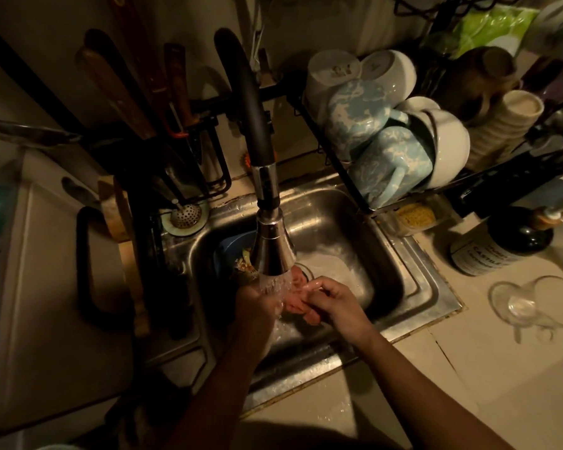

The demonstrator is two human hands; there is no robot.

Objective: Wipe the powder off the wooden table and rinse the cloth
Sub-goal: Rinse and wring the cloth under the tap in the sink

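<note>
Evidently this is the rinsing step. In the head view, a pinkish cloth (298, 305) is bunched between both hands over the middle of the steel sink (413, 280), directly under the spray from the faucet (272, 251). The right hand (337, 303) pinches the cloth's right edge with curled fingers. The left hand (257, 306) lies against its left side, but shadow and spray hide the fingers, so I cannot tell whether it grips or only supports.

Held this tightly wadded, the cloth may keep powder trapped in its folds. Water may also bounce off the wad onto the near counter (468, 384). If the cloth dips left, it could pick up the food scraps (246, 263) lying just beside the faucet head.
</note>
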